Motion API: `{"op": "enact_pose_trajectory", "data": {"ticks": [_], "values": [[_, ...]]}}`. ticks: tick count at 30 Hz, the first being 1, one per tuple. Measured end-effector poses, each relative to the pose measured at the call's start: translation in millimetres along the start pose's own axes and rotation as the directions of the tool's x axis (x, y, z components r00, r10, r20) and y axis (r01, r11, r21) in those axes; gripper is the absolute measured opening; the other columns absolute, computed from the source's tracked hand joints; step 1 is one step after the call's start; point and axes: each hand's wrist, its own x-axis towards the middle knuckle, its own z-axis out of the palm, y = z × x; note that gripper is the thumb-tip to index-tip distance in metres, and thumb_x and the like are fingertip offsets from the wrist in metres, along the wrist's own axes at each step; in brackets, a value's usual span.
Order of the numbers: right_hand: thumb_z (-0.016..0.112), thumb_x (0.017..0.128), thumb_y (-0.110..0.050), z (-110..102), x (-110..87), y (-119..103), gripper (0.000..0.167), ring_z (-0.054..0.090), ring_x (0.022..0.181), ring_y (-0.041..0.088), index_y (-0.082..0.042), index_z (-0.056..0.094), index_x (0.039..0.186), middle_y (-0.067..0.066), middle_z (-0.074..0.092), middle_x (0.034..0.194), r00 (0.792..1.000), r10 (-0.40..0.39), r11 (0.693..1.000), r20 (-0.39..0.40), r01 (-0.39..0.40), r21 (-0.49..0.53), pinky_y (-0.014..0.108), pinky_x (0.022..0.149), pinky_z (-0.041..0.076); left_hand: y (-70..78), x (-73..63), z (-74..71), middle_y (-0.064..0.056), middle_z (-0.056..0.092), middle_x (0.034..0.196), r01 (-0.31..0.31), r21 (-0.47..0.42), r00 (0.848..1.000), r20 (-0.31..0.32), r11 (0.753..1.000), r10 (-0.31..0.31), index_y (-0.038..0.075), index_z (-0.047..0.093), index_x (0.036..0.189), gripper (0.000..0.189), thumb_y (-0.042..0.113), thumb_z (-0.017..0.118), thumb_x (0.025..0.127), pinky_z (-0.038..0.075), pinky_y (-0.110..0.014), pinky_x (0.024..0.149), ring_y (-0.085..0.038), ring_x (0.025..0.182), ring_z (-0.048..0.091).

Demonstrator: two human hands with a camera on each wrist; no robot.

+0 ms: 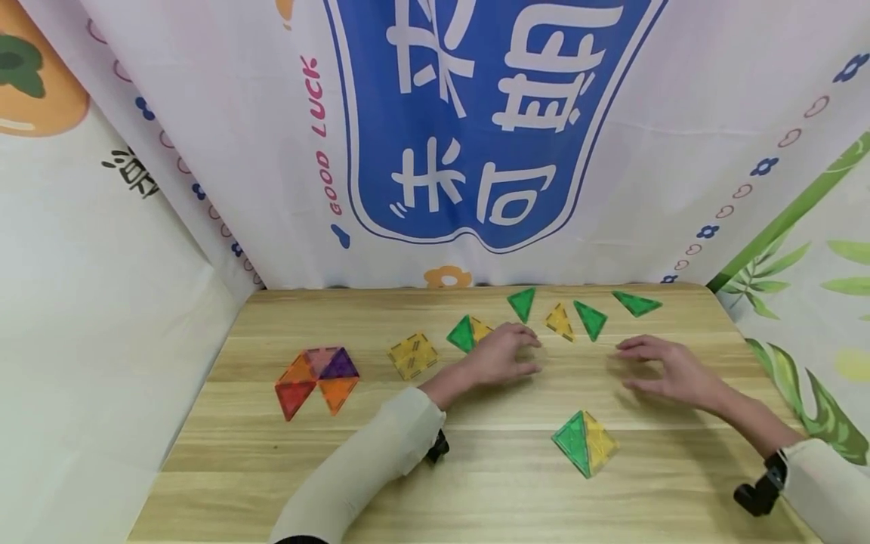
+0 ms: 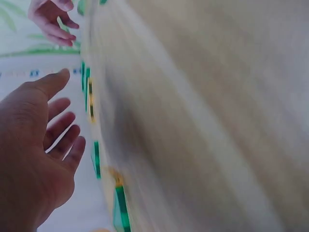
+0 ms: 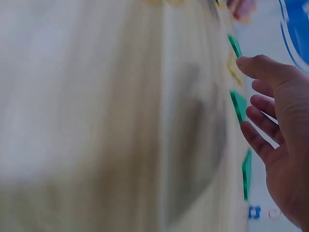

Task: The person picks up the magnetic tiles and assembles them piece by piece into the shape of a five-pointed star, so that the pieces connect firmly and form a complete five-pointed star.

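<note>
My left hand (image 1: pixel 499 357) hovers over the middle of the table with loosely bent fingers and nothing in them. It partly covers a pair of translucent magnetic tiles, a green triangle (image 1: pixel 461 335) beside a yellow triangle (image 1: pixel 479 329). On the right, my right hand (image 1: pixel 673 370) is held above the wood, fingers apart and holding nothing. Beyond the hands lie loose triangle tiles: a green one (image 1: pixel 522 304), a yellow one (image 1: pixel 560 323), a second green one (image 1: pixel 590 319) and a third green one (image 1: pixel 636 304). Nearer me, a green-and-yellow square (image 1: pixel 578 446) lies between the forearms.
Left of my left hand lies a square of yellow tiles (image 1: pixel 413 356). Farther left, red, orange, pink and purple triangles form a partial ring (image 1: pixel 296 394). The wooden table (image 1: pixel 272 468) meets a printed cloth (image 1: pixel 285 249) at its back edge.
</note>
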Motion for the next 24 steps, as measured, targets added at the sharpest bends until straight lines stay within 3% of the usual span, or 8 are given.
{"op": "enact_pose_trajectory", "data": {"ticks": [3, 6, 10, 16, 24], "values": [[0.096, 0.074, -0.008, -5, 5.6, 20, 0.046, 0.071, 0.106, 0.038, -0.001, 0.079, 0.115, 0.016, 0.074, 0.120, 0.998, 0.055, 0.998, -0.025, -0.055, -0.018, 0.037, 0.087, 0.061, -10.2, 5.1, -1.1, -0.005, 0.065, 0.144, 0.084, 0.004, 0.994, -0.077, 0.996, -0.083, 0.011, 0.072, 0.136, 0.046, 0.035, 0.079, 0.098, 0.047, -0.032, 0.115, -0.021, 0.136, 0.058], [0.093, 0.079, -0.008, -9, 11.5, 34, 0.045, 0.071, 0.106, 0.043, 0.002, 0.076, 0.119, 0.021, 0.073, 0.121, 0.992, 0.125, 0.992, -0.028, -0.125, 0.001, 0.051, 0.085, 0.062, -18.6, 10.5, -0.6, -0.005, 0.064, 0.146, 0.145, 0.019, 0.979, -0.145, 0.989, -0.141, 0.010, 0.071, 0.138, 0.049, 0.036, 0.080, 0.097, 0.047, -0.035, 0.115, -0.023, 0.137, 0.057], [0.090, 0.083, -0.008, -10, 21.1, 50, 0.043, 0.070, 0.106, 0.047, 0.006, 0.074, 0.121, 0.027, 0.072, 0.122, 0.978, 0.196, 0.980, -0.066, -0.194, 0.033, 0.061, 0.086, 0.059, -23.9, 19.0, -0.5, -0.007, 0.059, 0.152, 0.211, 0.033, 0.961, -0.190, 0.977, -0.201, 0.011, 0.068, 0.143, 0.057, 0.041, 0.081, 0.095, 0.049, -0.041, 0.115, -0.026, 0.142, 0.054], [0.086, 0.088, -0.009, -7, 30.5, 71, 0.043, 0.061, 0.116, 0.056, 0.010, 0.070, 0.124, 0.036, 0.064, 0.130, 0.946, 0.310, 0.950, -0.098, -0.306, 0.056, 0.070, 0.093, 0.053, -25.4, 31.4, 0.3, -0.007, 0.049, 0.163, 0.307, 0.006, 0.935, -0.186, 0.952, -0.301, 0.015, 0.059, 0.152, 0.066, 0.044, 0.079, 0.096, 0.048, -0.044, 0.116, -0.027, 0.149, 0.047], [0.085, 0.089, -0.013, -1, 37.8, 90, 0.053, 0.050, 0.127, 0.061, 0.015, 0.065, 0.129, 0.038, 0.057, 0.139, 0.899, 0.429, 0.903, -0.093, -0.427, 0.042, 0.075, 0.105, 0.039, -27.8, 42.2, 6.8, -0.006, 0.046, 0.164, 0.385, -0.040, 0.907, -0.168, 0.922, -0.386, 0.016, 0.054, 0.156, 0.071, 0.043, 0.080, 0.095, 0.044, -0.041, 0.120, -0.026, 0.150, 0.045]]}}
